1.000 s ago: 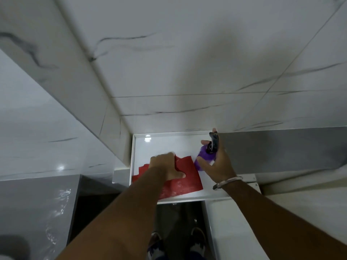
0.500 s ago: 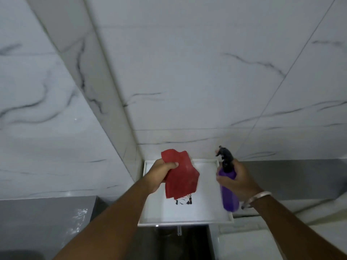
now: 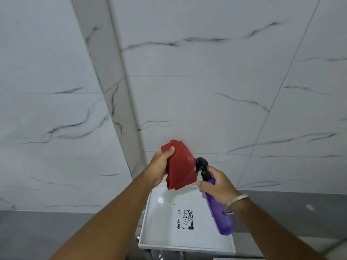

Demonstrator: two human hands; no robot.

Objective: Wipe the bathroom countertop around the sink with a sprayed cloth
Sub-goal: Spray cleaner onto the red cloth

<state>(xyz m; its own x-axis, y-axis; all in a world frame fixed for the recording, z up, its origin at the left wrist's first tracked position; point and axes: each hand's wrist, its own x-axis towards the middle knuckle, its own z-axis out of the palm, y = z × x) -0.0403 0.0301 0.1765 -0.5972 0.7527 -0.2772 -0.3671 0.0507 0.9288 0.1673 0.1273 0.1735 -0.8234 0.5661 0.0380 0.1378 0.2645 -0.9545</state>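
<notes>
My left hand [image 3: 160, 166] holds a crumpled red cloth [image 3: 181, 166] up in the air, thumb pinching its top edge. My right hand [image 3: 217, 182] grips a purple spray bottle [image 3: 220, 209] around its neck, tilted, with the black nozzle [image 3: 201, 164] right against the cloth's right side. Both hands hover above a white rimmed tray-like surface [image 3: 150, 222] that carries a black worn print [image 3: 185, 219]. No sink shows in this view.
White marble-veined wall tiles [image 3: 206, 91] fill the view, with a projecting tiled corner [image 3: 120, 109] at left. A grey band [image 3: 300, 207] runs along the wall's base. A small metal fitting [image 3: 138, 237] sits at the tray's left front edge.
The left hand lifted the red cloth off the white surface and raised it. The right hand brought the purple bottle up and leftward until its nozzle met the cloth.
</notes>
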